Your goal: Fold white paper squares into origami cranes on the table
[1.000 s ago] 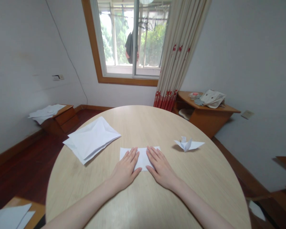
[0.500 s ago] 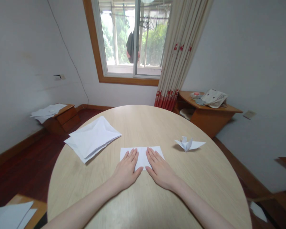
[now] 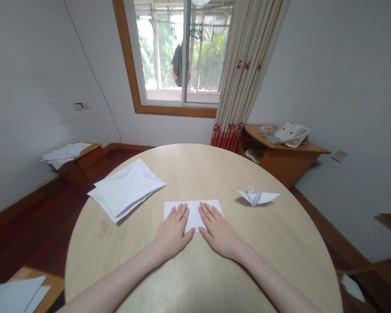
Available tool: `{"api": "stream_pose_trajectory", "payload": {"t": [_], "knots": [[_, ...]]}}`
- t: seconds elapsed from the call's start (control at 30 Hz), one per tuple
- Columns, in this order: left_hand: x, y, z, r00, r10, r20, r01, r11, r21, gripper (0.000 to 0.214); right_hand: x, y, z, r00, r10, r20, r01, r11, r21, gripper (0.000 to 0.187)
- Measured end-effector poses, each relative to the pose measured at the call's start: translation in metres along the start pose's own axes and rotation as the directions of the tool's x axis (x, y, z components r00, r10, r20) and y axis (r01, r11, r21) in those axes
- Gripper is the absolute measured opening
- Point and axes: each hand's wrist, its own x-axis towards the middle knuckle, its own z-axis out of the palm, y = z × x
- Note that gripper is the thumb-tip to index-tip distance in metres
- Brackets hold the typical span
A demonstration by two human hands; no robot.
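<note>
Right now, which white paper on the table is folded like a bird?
The origami crane, off to the right. Unlike the flat sheet under the left hand and right hand, or the loose pile at left, it rises into a peak.

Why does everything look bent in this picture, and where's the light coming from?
In the head view, the wide lens bows the round table and distorts the room; the window glares, washing out the trees; the paper crane casts a soft leftward shadow; the left hand and right hand look fairly sharp.

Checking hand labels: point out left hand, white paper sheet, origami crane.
left hand (image 3: 172, 229), head view, back of hand
white paper sheet (image 3: 193, 213), head view, middle between the hands
origami crane (image 3: 254, 198), head view, body
</note>
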Motion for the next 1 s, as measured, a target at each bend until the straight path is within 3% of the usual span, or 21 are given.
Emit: {"api": "stream_pose_trajectory", "payload": {"t": [0.33,1.0], "knots": [[0.0,-0.009,-0.014,0.998,0.05,0.038,-0.051,0.998,0.028,0.053,-0.003,0.01,-0.001,0.999,-0.03,0.011,0.029,0.996,0.082,0.052],[0.005,-0.038,-0.032,0.96,0.147,0.24,-0.107,0.979,-0.172,0.061,-0.006,0.026,-0.021,0.984,0.041,0.172,-0.073,0.98,0.187,0.052]]}}
